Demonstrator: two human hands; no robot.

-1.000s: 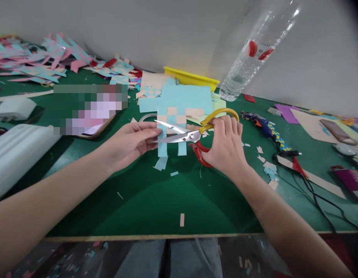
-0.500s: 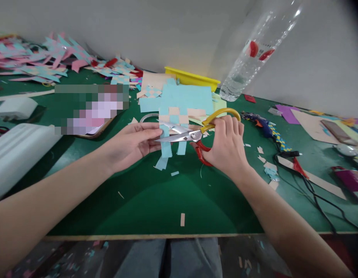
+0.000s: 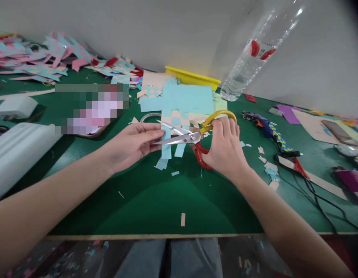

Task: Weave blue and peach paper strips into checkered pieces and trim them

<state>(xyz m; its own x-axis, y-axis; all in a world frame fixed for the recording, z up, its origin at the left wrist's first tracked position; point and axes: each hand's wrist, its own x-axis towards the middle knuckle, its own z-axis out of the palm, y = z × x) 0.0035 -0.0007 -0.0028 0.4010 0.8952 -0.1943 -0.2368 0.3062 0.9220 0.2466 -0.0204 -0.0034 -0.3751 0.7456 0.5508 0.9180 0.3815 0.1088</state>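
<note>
My left hand pinches the edge of a woven piece of light blue and pale pink paper strips. Two blue strip ends hang down from it. My right hand grips a pair of scissors by one yellow and one red handle loop. Its blades are spread partway and point left, lying across the hanging strips close to my left fingertips. Behind the woven piece lie light blue paper sheets. A grey ring-shaped thing shows partly behind my left fingers.
A phone, largely pixelated, and a white charger lie on the left. Cut strips pile up at the back left. A water bottle leans at the back. On the right are black cables and paper scraps.
The woven paper has shifted slightly right and turned a little. My right hand has moved a touch left with the scissors, whose blades are somewhat closer together.
</note>
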